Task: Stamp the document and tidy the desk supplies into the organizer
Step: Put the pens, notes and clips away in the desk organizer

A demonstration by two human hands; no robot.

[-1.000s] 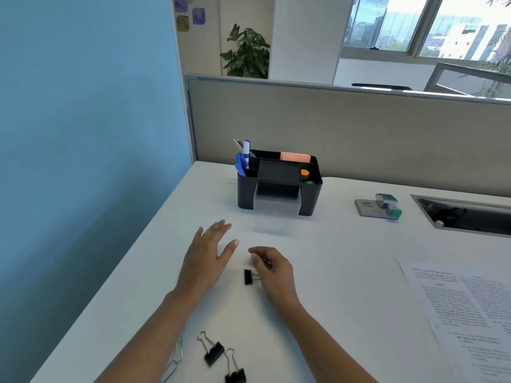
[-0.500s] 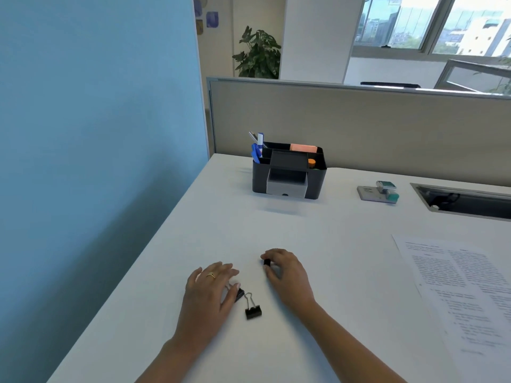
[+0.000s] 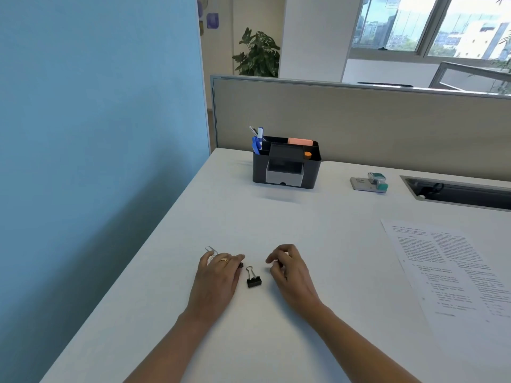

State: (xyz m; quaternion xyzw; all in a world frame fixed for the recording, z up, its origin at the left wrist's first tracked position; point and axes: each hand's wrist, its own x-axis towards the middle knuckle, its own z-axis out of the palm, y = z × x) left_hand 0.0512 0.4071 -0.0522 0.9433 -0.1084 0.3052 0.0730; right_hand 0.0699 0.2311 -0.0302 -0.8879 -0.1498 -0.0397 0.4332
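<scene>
Clips look like the job in hand. The left hand (image 3: 217, 283) lies flat, fingers nearly straight, over a paper clip (image 3: 210, 249). The right hand (image 3: 290, 272) is curled, though I cannot tell whether it holds anything. One binder clip (image 3: 253, 280) sits on the desk (image 3: 304, 230) between them, well apart from the organizer (image 3: 286, 172). Best to sweep the clips together and carry them across in one go. Print on the document (image 3: 453, 272) is too small to read, and the stamp (image 3: 370, 182) shows no legible label.
</scene>
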